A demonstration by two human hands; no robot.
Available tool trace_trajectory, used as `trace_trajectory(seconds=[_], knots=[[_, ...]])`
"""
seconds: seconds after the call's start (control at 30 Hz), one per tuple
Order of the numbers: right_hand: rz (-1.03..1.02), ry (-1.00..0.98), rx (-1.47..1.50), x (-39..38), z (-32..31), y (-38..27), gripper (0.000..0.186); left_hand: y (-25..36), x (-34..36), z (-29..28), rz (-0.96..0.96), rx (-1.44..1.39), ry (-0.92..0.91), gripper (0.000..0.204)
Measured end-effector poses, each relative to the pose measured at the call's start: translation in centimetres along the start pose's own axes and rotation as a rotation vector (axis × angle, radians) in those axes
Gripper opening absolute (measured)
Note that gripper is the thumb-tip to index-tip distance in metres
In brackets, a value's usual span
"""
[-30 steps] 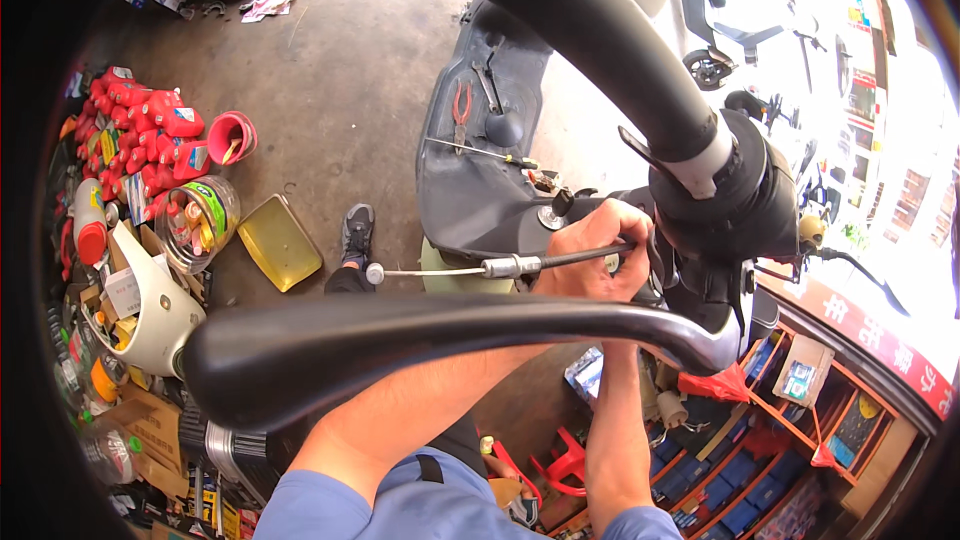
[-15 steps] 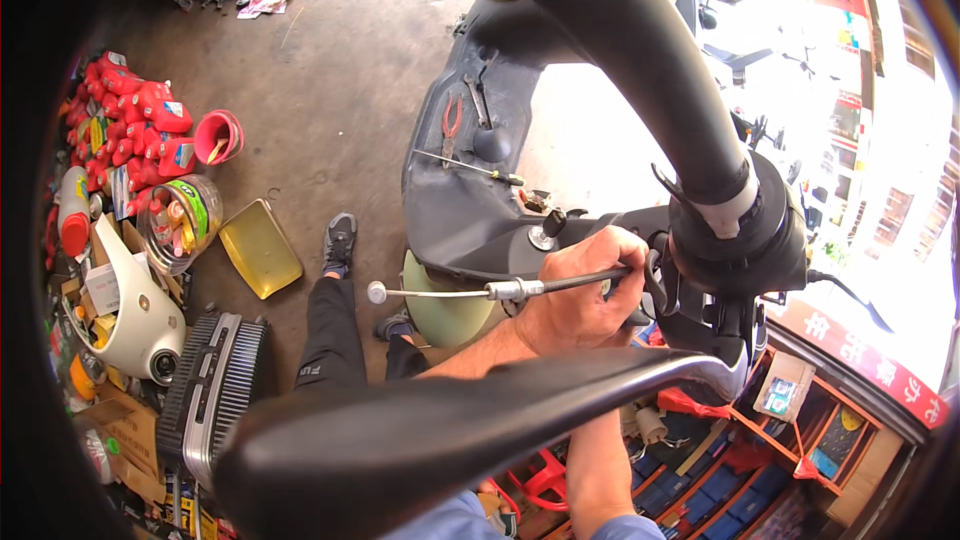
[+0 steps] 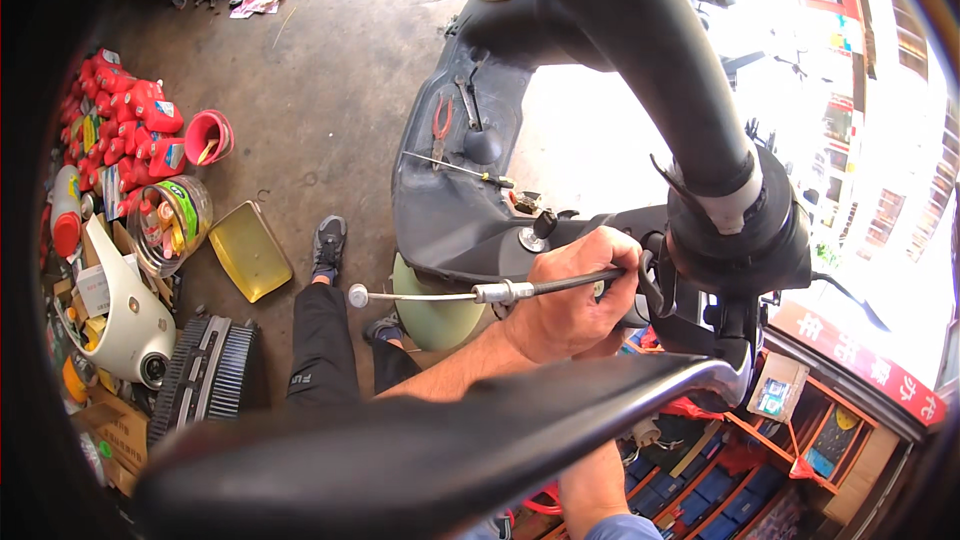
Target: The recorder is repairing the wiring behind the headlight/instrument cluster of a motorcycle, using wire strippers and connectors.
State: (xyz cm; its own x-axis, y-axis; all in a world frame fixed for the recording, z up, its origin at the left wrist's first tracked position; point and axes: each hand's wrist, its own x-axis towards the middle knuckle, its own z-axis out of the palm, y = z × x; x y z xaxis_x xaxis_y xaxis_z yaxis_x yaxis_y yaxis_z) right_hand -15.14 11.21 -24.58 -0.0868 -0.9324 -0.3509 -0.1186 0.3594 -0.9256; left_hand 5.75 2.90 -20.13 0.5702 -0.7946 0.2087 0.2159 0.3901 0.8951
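My left hand is closed around the black sheath of a control cable, close to the vehicle's black steering column. The cable's bare end sticks out to the left, with a silver threaded fitting, a pale inner wire and a round metal end piece. My right forearm rises from the lower edge and passes behind a long black curved part in the foreground. Most of my right hand is hidden behind that part and my left hand, so its fingers cannot be made out.
A thick black tube arches overhead. On the black footboard lie red-handled pliers, wrenches and a screwdriver. Leftward are red bottles, a yellowish tray and a white body panel. Compartmented shelving stands lower right.
The view has shifted slightly, and the foreground black part now reaches further to the lower left. My left hand keeps its grip on the cable, nearly unmoved against the column.
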Motion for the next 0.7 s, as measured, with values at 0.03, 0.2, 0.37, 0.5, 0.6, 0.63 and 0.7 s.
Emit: trace_trajectory(seconds=[0.03, 0.2, 0.37, 0.5, 0.6, 0.63, 0.7], knots=[[-0.003, 0.001, -0.013, 0.7, -0.3, -0.1, 0.025, 0.0, 0.0, 0.0, -0.008, -0.010, -0.008, 0.019], [-0.010, 0.014, -0.036, 2.6, -1.3, -0.4, 0.025, 0.0, 0.0, 0.0, -0.045, -0.059, -0.018, 0.019], [-0.011, 0.009, -0.051, 3.3, -1.4, -0.6, 0.025, -0.3, 0.1, 0.0, -0.038, -0.031, -0.048, 0.017], [-0.012, 0.011, -0.053, 3.6, -1.6, -0.6, 0.025, 0.0, 0.1, -0.2, -0.053, -0.043, -0.072, 0.016], [-0.010, 0.004, -0.057, 3.7, -1.7, -0.5, 0.025, 0.1, 0.2, -0.2, -0.094, -0.113, 0.002, 0.016], [-0.009, 0.003, -0.061, 3.7, -1.7, -0.5, 0.025, 0.1, 0.2, -0.2, -0.084, -0.113, 0.009, 0.016], [-0.010, 0.003, -0.063, 3.8, -1.8, -0.5, 0.025, 0.0, 0.3, -0.2, -0.074, -0.113, 0.014, 0.016]])
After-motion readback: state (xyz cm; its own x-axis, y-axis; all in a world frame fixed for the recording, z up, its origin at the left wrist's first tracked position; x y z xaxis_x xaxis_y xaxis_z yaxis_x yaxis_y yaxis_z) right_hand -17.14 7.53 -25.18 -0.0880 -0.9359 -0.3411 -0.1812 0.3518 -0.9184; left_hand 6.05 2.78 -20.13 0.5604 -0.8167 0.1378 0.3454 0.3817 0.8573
